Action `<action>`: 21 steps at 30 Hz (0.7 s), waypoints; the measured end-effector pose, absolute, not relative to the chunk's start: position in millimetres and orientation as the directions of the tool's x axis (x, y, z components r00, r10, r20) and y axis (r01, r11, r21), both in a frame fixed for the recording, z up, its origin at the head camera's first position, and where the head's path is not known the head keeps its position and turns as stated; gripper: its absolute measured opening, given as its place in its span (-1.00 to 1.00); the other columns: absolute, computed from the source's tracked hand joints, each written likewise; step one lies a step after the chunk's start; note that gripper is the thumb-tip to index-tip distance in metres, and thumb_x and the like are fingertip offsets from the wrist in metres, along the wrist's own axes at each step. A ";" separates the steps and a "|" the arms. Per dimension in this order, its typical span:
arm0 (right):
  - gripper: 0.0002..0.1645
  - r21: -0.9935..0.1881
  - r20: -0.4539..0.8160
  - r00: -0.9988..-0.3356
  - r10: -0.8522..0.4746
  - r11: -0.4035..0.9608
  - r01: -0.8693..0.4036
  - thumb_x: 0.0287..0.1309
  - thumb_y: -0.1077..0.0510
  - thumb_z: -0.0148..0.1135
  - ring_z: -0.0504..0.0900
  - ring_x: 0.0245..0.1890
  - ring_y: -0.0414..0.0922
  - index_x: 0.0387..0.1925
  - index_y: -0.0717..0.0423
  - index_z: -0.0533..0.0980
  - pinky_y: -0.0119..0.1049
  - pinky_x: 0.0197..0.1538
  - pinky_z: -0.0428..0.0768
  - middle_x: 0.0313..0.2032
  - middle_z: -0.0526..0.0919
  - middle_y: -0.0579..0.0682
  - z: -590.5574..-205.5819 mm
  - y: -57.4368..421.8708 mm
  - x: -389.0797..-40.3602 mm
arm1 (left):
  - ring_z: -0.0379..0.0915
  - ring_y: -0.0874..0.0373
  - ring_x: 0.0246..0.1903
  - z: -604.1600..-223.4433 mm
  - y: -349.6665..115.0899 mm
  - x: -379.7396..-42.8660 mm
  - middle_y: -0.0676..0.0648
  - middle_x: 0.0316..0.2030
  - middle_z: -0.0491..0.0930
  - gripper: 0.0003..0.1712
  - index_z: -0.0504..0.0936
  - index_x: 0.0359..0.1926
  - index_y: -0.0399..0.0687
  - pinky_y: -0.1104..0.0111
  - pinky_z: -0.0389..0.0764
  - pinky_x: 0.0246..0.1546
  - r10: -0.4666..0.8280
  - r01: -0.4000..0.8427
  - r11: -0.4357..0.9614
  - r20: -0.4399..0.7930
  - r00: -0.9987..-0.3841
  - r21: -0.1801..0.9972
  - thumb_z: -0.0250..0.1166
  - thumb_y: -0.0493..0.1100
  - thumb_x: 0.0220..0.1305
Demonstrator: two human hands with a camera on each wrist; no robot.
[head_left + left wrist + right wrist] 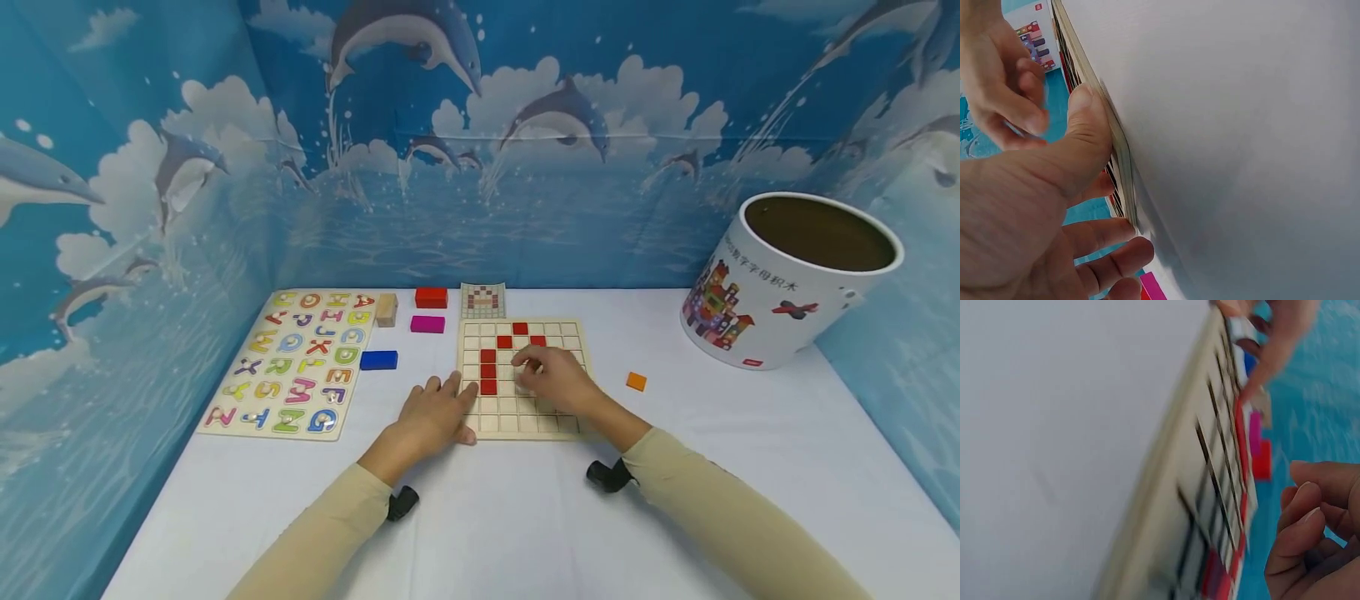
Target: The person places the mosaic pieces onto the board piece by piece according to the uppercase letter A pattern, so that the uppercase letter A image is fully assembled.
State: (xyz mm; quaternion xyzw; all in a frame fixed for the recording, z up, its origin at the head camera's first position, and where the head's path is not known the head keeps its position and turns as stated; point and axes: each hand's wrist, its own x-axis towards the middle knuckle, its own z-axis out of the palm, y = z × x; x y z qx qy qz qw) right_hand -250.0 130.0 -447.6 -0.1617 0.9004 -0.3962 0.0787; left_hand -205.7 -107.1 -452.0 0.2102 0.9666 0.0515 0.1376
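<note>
A wooden grid board (528, 425) lies on the white table with several red square tiles (488, 372) in its cells. My left hand (431, 421) holds the board's near left corner. In the left wrist view, its thumb (1082, 119) lies along the front edge, while other fingers reach to the left side. Above the board's right half is my right hand (558, 379), blurred, with loosely curled fingers. No tile shows between these fingers (1300, 512) in the right wrist view. The hand hides some cells beneath it.
Behind the board lies a small pattern card (482, 300). Blue (378, 360), magenta (427, 324), red (431, 297) and plain wooden (386, 310) blocks sit left, near an alphabet puzzle (217, 427). An orange tile (636, 381) and white bucket (705, 308) are right.
</note>
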 end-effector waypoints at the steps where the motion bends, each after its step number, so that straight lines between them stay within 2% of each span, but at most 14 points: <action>1: -0.70 -0.752 -0.015 -0.938 -0.347 0.622 -0.218 0.33 0.19 0.26 0.52 -0.46 -0.09 0.06 0.16 0.61 -0.22 -0.35 0.51 -0.34 0.60 -0.01 -444.2 141.2 -250.1 | 0.22 -0.16 0.34 -452.0 -107.4 -205.2 -0.22 0.54 0.17 -0.02 0.26 0.56 0.08 0.01 0.38 0.19 0.420 0.390 0.907 -0.243 -0.875 0.160 0.39 0.23 0.20; 6: -0.64 -0.762 -0.042 -0.967 -0.251 0.634 -0.131 0.39 0.15 0.24 0.56 -0.32 0.00 0.16 0.16 0.57 -0.13 -0.28 0.59 -0.18 0.60 0.07 -433.9 202.9 -251.7 | 0.24 -0.12 0.23 -452.8 -109.3 -204.2 -0.23 0.54 0.16 -0.02 0.27 0.55 0.06 0.07 0.40 0.08 0.414 0.386 0.908 -0.220 -0.883 0.162 0.39 0.23 0.19; 12: -0.54 -0.712 -0.140 -0.977 -0.163 0.702 -0.015 0.42 0.11 0.23 0.54 -0.27 0.02 0.28 0.16 0.49 -0.26 -0.29 0.59 -0.05 0.55 0.14 -436.7 264.3 -247.7 | 0.24 -0.08 0.17 -456.0 -110.6 -205.8 -0.21 0.55 0.14 0.03 0.26 0.56 0.05 0.13 0.39 0.00 0.403 0.377 0.913 -0.216 -0.889 0.152 0.41 0.27 0.15; 21: -0.46 -0.676 -0.171 -0.975 -0.140 0.737 0.013 0.38 0.09 0.26 0.51 -0.16 0.05 0.31 0.18 0.46 -0.27 -0.21 0.59 0.00 0.54 0.19 -455.9 299.8 -242.1 | 0.26 -0.06 0.12 -457.8 -111.1 -206.4 -0.18 0.56 0.13 0.01 0.26 0.56 0.09 0.17 0.37 -0.08 0.414 0.383 0.908 -0.224 -0.882 0.169 0.41 0.27 0.16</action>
